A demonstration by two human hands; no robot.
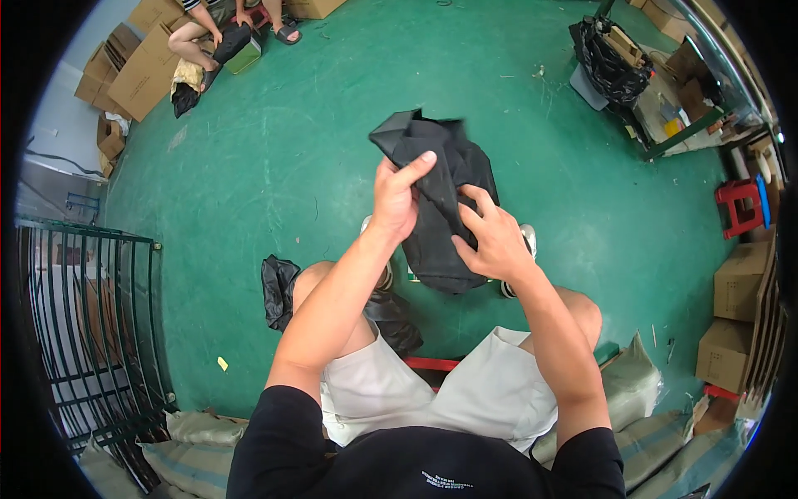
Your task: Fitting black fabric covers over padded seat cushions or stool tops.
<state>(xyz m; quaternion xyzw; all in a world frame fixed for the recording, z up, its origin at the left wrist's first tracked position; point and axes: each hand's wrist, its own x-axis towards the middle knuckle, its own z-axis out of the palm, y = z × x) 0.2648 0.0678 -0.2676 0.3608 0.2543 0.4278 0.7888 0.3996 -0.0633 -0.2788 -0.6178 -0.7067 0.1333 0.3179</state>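
Observation:
Between my knees, above the floor, is a limp black cloth bag (440, 249) with folds and a raised flap at its top. My left hand (397, 198) is closed on its upper left edge, the thumb lying over the cloth. On the bag's right side rests my right hand (497, 237), its fingers bent and apart, the tips touching the fabric. The underside of the bag and whatever is inside it are hidden. Black plastic sheeting (395, 320) lies under my left leg, and more black plastic (280, 293) shows beside my left knee.
At the far left a seated person (218, 33) handles another black item near cardboard boxes (145, 71). A barred metal gate (96, 324) stands left. To the right are a shelf (690, 133), a red stool (740, 206) and cartons (723, 353). Sacks (632, 378) lie around my seat.

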